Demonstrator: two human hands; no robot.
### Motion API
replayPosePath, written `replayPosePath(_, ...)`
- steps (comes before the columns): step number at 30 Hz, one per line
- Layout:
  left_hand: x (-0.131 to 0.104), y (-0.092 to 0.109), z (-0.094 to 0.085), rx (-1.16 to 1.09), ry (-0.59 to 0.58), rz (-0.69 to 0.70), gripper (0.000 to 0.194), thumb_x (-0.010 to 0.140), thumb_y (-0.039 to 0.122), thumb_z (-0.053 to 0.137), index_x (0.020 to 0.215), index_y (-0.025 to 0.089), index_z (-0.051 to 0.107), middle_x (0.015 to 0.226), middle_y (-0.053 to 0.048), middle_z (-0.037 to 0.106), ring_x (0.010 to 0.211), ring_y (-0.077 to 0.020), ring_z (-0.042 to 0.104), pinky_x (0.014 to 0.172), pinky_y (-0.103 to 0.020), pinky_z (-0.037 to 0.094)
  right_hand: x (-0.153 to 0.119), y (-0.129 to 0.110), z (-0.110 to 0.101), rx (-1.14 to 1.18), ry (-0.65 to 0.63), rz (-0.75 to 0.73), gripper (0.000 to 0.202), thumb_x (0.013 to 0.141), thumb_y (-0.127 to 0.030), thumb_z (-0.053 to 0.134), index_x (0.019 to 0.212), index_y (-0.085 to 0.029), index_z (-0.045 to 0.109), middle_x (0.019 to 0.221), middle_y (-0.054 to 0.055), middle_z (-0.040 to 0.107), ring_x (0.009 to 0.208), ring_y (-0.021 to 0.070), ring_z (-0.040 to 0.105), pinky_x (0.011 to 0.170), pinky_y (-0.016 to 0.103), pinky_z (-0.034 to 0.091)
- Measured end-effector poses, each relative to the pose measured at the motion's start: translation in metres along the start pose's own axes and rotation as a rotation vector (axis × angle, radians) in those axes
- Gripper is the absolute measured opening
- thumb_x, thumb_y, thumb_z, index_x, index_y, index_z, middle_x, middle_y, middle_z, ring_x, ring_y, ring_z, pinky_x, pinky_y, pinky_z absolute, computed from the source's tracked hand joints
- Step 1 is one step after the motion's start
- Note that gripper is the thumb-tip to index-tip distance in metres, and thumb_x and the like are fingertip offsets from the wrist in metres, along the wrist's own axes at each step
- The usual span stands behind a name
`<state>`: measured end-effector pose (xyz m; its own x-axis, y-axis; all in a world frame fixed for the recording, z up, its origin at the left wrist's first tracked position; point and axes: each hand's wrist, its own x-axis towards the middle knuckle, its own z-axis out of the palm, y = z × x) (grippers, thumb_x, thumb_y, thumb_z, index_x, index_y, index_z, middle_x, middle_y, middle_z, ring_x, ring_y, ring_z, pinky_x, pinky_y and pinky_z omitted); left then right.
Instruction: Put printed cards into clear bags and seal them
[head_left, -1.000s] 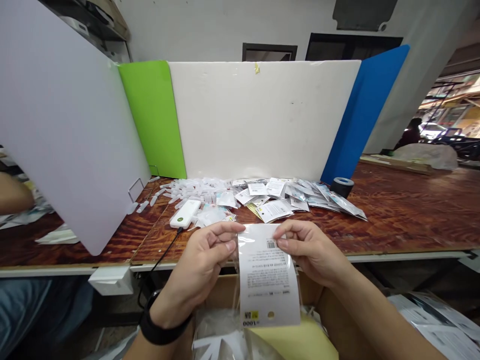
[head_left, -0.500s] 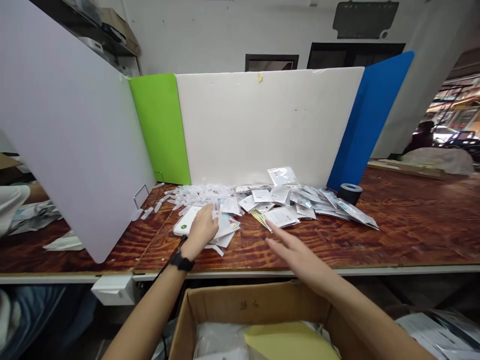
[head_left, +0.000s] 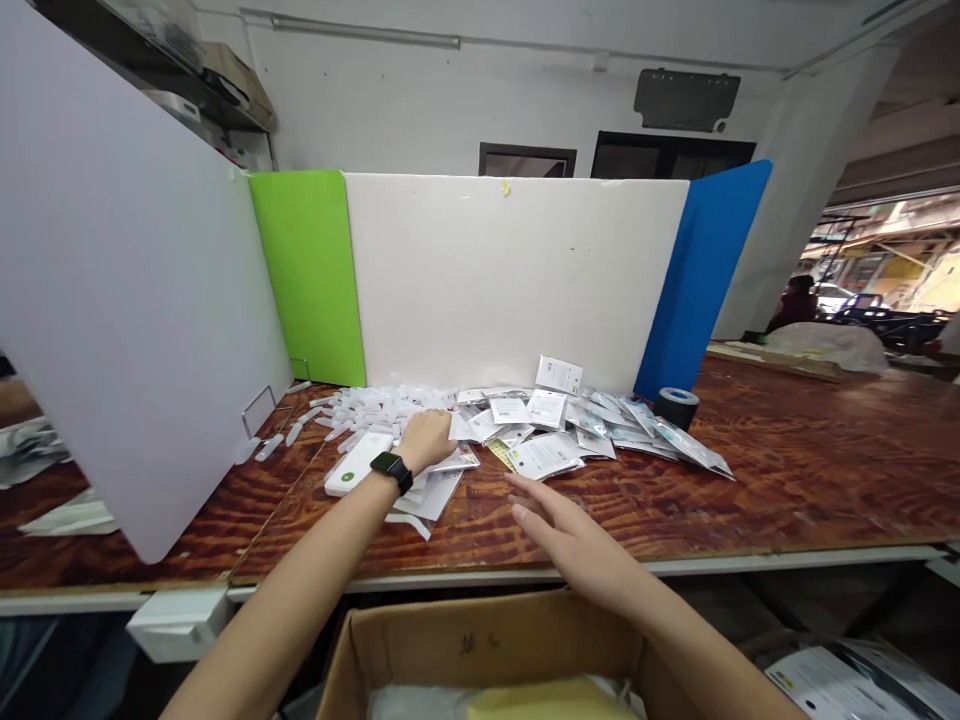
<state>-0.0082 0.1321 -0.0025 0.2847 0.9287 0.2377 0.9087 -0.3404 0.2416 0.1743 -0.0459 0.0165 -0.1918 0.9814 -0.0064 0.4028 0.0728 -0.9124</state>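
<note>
My left hand [head_left: 426, 440], with a black watch on its wrist, is back-up over a stack of flat packets [head_left: 439, 492] on the table. Its fingers curl down and away, hidden behind the hand, so I cannot see what they hold. A small white packet [head_left: 460, 428] lies right by its fingertips. To its left is a white box [head_left: 358, 464] with a green dot. My right hand [head_left: 559, 525] hovers empty above the table's front part, fingers stretched out. Just beyond it lies a printed packet [head_left: 541, 456], part of a heap of sealed packets [head_left: 600, 420].
Small white plastic pieces [head_left: 375, 408] are heaped against the white divider [head_left: 510, 280]. A black tape roll [head_left: 676, 408] stands near the blue panel [head_left: 701, 280]. Below the table edge sits an open cardboard box [head_left: 480, 640]. A grey-white panel [head_left: 142, 300] rises at left.
My left hand has moved right across the stack, off the white box, toward the small packet. My right hand stays open, slightly lower. The view has tilted up and shifted right.
</note>
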Motion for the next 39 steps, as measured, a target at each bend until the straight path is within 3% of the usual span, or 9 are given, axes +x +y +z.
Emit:
replayPosePath(5, 0.001, 0.016, -0.008, -0.198, 0.061, -0.053, 0.033, 0.087, 0.033, 0.056, 0.115, 0.014, 0.055, 0.116, -0.01, 0.057, 0.1, -0.022, 0.058, 0.085, -0.043, 0.05, -0.006, 0.008, 0.005, -0.032, 0.05, -0.076, 0.053, 0.089, -0.041, 0.047, 0.136, -0.015, 0.044, 0.143, 0.015, 0.042, 0.129, 0.0262, 0.043, 0.105, 0.042, 0.038)
replayPosePath(10, -0.004, 0.036, -0.054, -0.532, 0.134, 0.001, 0.024, 0.089, 0.034, 0.053, 0.101, 0.014, 0.06, 0.105, -0.007, 0.062, 0.094, -0.0192, 0.06, 0.082, -0.04, 0.05, -0.007, 0.008, 0.001, -0.198, 0.327, -0.247, 0.057, 0.092, -0.039, 0.043, 0.144, -0.021, 0.027, 0.145, 0.013, 0.038, 0.132, 0.0265, 0.038, 0.103, 0.045, 0.039)
replayPosePath(14, -0.035, 0.063, -0.089, -0.834, -0.054, 0.095, 0.018, 0.081, 0.027, 0.057, 0.079, 0.01, 0.064, 0.076, -0.007, 0.067, 0.07, -0.0168, 0.062, 0.06, -0.027, 0.047, -0.007, 0.0, -0.005, -0.309, 0.467, -0.481, 0.059, 0.09, -0.033, 0.048, 0.144, -0.03, 0.024, 0.154, 0.008, 0.018, 0.137, 0.0289, 0.029, 0.1, 0.045, 0.042)
replayPosePath(17, -0.065, 0.078, -0.103, -1.007, -0.182, 0.126, 0.016, 0.071, 0.026, 0.063, 0.069, 0.01, 0.063, 0.064, -0.005, 0.064, 0.057, -0.0146, 0.058, 0.051, -0.023, 0.041, -0.012, -0.003, -0.006, -0.199, 0.298, -0.498, 0.05, 0.092, -0.032, 0.047, 0.14, -0.029, 0.035, 0.144, 0.011, 0.038, 0.119, 0.027, 0.052, 0.083, 0.036, 0.054)
replayPosePath(20, -0.09, 0.081, -0.103, -1.248, -0.215, 0.113, 0.028, 0.072, 0.032, 0.066, 0.09, 0.011, 0.064, 0.078, -0.009, 0.07, 0.064, -0.0151, 0.061, 0.055, -0.023, 0.043, -0.02, -0.006, -0.006, 0.025, 0.162, -0.421, 0.041, 0.091, -0.036, 0.05, 0.131, -0.025, 0.048, 0.109, 0.01, 0.063, 0.087, 0.0215, 0.065, 0.068, 0.03, 0.057)
replayPosePath(24, -0.109, 0.078, -0.082, -1.706, -0.319, 0.122, 0.048, 0.065, 0.038, 0.077, 0.104, 0.013, 0.062, 0.084, -0.01, 0.071, 0.067, -0.0166, 0.064, 0.062, -0.026, 0.048, -0.024, -0.011, -0.005, 0.322, 0.184, -0.424, 0.038, 0.086, -0.034, 0.059, 0.122, -0.028, 0.052, 0.11, 0.006, 0.063, 0.094, 0.0208, 0.063, 0.075, 0.029, 0.056)
replayPosePath(33, -0.119, 0.079, -0.058, -1.663, -0.126, 0.02, 0.03, 0.076, 0.04, 0.068, 0.088, 0.013, 0.067, 0.079, -0.006, 0.068, 0.066, -0.0145, 0.059, 0.063, -0.025, 0.047, -0.015, -0.012, -0.004, 0.331, 0.076, -0.36, 0.029, 0.083, -0.029, 0.061, 0.112, -0.027, 0.058, 0.113, 0.006, 0.062, 0.097, 0.0228, 0.062, 0.075, 0.032, 0.056)
replayPosePath(35, -0.119, 0.075, -0.058, -1.604, -0.124, 0.042, 0.028, 0.078, 0.041, 0.064, 0.088, 0.014, 0.065, 0.075, -0.004, 0.066, 0.062, -0.0132, 0.057, 0.059, -0.024, 0.045, -0.017, -0.011, -0.004, 0.113, 0.171, -0.414, 0.031, 0.086, -0.027, 0.057, 0.116, -0.028, 0.059, 0.113, 0.008, 0.06, 0.101, 0.0243, 0.061, 0.08, 0.036, 0.055)
replayPosePath(39, -0.124, 0.074, -0.057, -1.431, -0.071, 0.123, 0.024, 0.086, 0.041, 0.054, 0.093, 0.019, 0.06, 0.085, -0.005, 0.068, 0.069, -0.0159, 0.06, 0.063, -0.025, 0.046, -0.025, -0.012, -0.004, -0.421, 0.832, -0.814, 0.033, 0.082, -0.014, 0.06, 0.112, -0.025, 0.064, 0.121, 0.012, 0.05, 0.111, 0.0284, 0.053, 0.085, 0.041, 0.05)
